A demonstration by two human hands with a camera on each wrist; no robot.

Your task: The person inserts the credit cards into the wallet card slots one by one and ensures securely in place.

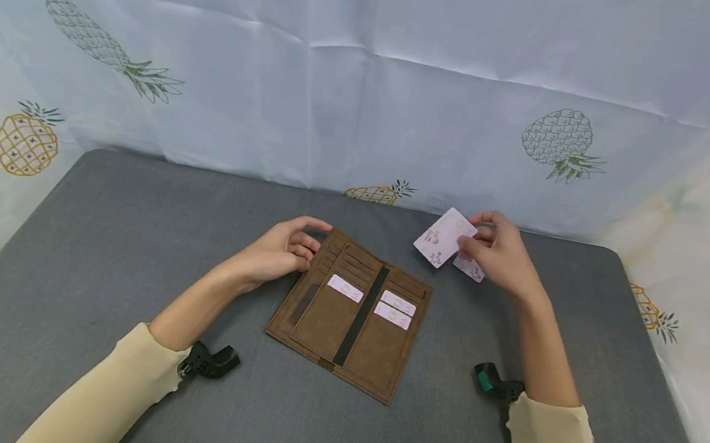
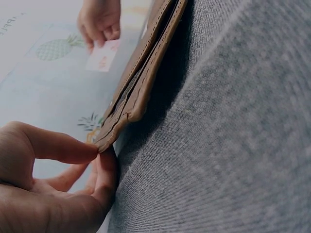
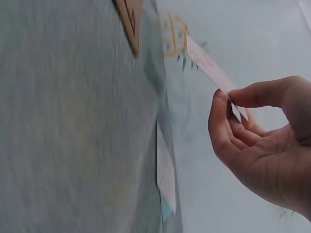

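A brown leather wallet [image 1: 323, 322] lies spread wide on the grey table, a dark strip running down its middle. White-pink cards stick out of its pockets: one card [image 1: 345, 288] on the left half, two on the right, including the lower card [image 1: 392, 316]. My left hand [image 1: 273, 251] pinches the wallet's edge at the far left corner; the left wrist view shows thumb and finger on the leather [image 2: 138, 99]. Above the table, right of the wallet, my right hand [image 1: 504, 259] pinches a pink patterned card [image 1: 441, 237] between thumb and fingers. Another pink card [image 1: 469, 267] lies beneath it.
The grey table [image 1: 158, 407] meets a pale curtain [image 1: 263, 98] printed with pineapples along its back edge. A black strap mount [image 1: 210, 361] sits at the left wrist, and another mount [image 1: 498, 384] at the right wrist.
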